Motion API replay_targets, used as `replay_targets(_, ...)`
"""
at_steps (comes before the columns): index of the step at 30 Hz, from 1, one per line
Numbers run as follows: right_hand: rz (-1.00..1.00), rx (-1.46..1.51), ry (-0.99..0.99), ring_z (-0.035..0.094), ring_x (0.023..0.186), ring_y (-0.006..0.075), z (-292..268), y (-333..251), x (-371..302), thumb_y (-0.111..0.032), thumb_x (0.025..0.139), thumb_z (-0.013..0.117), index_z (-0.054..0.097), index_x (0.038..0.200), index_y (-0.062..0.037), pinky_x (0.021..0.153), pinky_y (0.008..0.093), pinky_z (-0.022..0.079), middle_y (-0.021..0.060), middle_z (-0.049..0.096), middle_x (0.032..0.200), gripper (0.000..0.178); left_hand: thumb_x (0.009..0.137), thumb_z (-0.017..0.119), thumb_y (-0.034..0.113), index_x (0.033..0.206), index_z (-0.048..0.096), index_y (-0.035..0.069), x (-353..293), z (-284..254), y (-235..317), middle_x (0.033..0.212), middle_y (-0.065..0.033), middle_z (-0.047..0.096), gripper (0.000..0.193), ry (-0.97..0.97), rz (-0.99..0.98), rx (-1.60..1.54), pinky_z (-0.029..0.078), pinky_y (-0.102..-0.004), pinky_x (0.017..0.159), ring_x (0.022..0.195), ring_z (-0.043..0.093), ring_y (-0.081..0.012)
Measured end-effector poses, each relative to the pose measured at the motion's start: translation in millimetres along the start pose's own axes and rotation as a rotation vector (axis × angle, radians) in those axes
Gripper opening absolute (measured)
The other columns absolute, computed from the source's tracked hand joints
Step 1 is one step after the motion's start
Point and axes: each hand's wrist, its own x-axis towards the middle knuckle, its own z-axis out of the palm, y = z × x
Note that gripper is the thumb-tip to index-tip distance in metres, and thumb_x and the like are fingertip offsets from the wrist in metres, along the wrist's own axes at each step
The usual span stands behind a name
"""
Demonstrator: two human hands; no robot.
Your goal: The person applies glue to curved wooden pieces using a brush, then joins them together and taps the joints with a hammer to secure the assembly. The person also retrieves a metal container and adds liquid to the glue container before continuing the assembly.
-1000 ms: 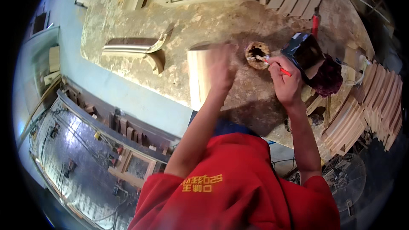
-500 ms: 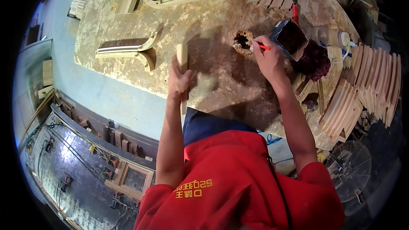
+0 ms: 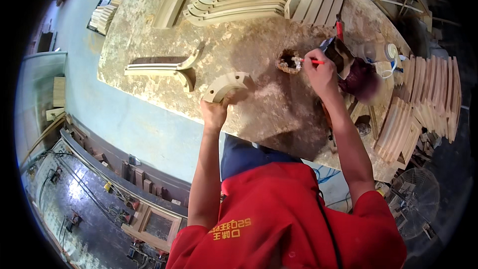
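Note:
My left hand [image 3: 215,113] is closed on the lower edge of a curved wooden piece [image 3: 227,86] with dark holes near its ends, held over the worktable's near side. Between the fingers of my right hand [image 3: 321,75] is a thin red-handled brush [image 3: 316,62]. The brush's whitish tip is at the rim of a round pot [image 3: 282,65], crusted brown with a dark inside and white paste at its right side. Left of the curved piece, a joined pair of wooden parts [image 3: 157,68] with flaring curved ends lies on the table.
Several curved wooden slats [image 3: 244,0] and straight blocks [image 3: 318,1] lie at the far side. A dark open box [image 3: 339,56], a maroon bundle [image 3: 359,80] and a red-handled tool [image 3: 339,30] are right of the pot. Stacked slats [image 3: 433,94] and a floor fan [image 3: 416,201] stand at right.
The wooden piece has turned in my left hand, from an edge-on strip to its curved, holed face. My right hand has stayed by the pot with the brush; the whole view has shifted slightly.

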Motion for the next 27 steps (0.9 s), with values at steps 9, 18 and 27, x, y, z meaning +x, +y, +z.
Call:
replay_targets(9, 0.087, 0.0, -0.085, 0.071, 0.078, 0.0274, -28, 2, -11, -0.012, 0.101, 0.067, 0.067, 0.104, -0.0024, 0.073, 0.0376, 0.055, 0.015, 0.07, 0.087, 0.01, 0.089, 0.085, 0.009, 0.122, 0.077, 0.007, 7, 25, -2, 0.118, -0.0104, 0.079, 0.034, -0.106, 0.16, 0.083, 0.059, -0.0324, 0.092, 0.105, 0.076, -0.0211)
replay_targets(18, 0.151, 0.114, -0.115, 0.063, 0.075, 0.0088, -52, -4, -16, -0.013, 0.102, 0.07, 0.07, 0.105, -0.0011, 0.07, 0.0282, 0.053, 0.0048, 0.071, 0.088, 0.013, 0.092, 0.082, 0.01, 0.128, 0.074, 0.008, 15, 11, 0, 0.121, -0.0126, 0.078, 0.037, -0.231, 0.189, 0.17, 0.059, -0.036, 0.093, 0.11, 0.076, -0.0279)
replay_targets(27, 0.242, 0.223, -0.117, 0.059, 0.078, 0.0027, -73, 8, -20, -0.008, 0.103, 0.067, 0.073, 0.107, -0.0022, 0.072, 0.0232, 0.051, -0.0016, 0.068, 0.086, 0.009, 0.091, 0.082, 0.008, 0.127, 0.074, 0.006, 14, 13, -1, 0.12, -0.014, 0.078, 0.037, -0.223, 0.211, 0.189, 0.06, -0.0368, 0.091, 0.109, 0.077, -0.0292)
